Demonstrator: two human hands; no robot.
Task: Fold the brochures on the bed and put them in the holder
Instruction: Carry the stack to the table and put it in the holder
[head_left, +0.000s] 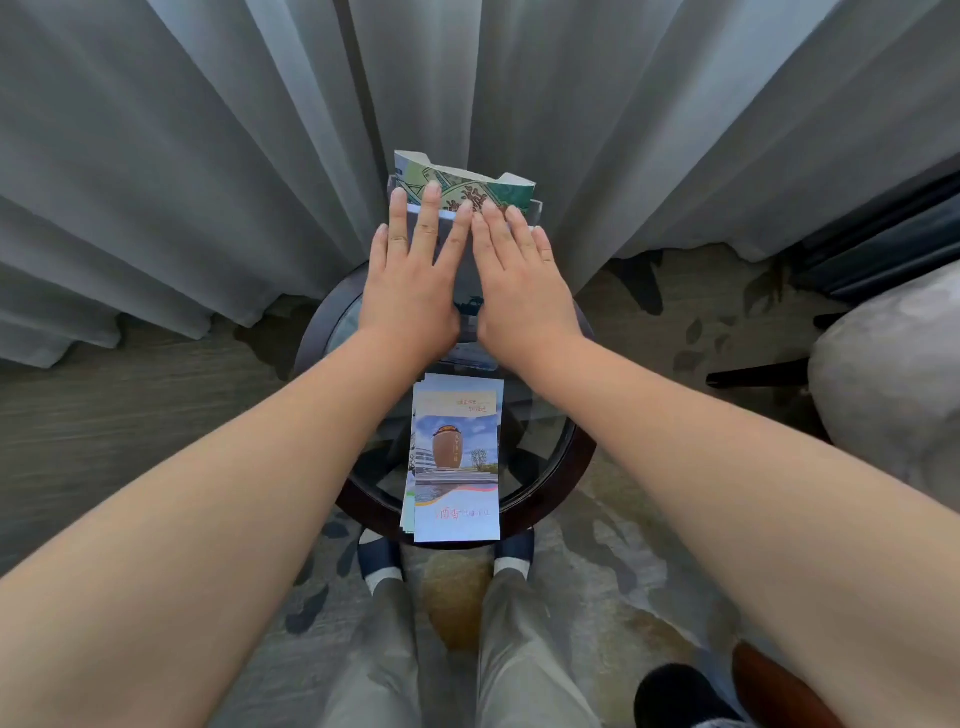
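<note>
Across the upper frame hang grey pleated curtains (208, 156). At centre stands a round glass-topped table with a dark wooden rim (576, 467). The left hand (410, 275) and right hand (519, 280) lie flat, fingers straight, pressing a pale grey-blue brochure (467, 260) at the table's far side. A stack of folded colour-printed brochures (457, 457) waits at lower centre. The pale sheet seems to be going into the clear plastic holder (537, 207), in front of a green patterned brochure (467, 189), so press evenly and keep the edges square.

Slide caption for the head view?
Left hand and right hand lie flat on a pale grey brochure at the clear plastic holder.
</note>
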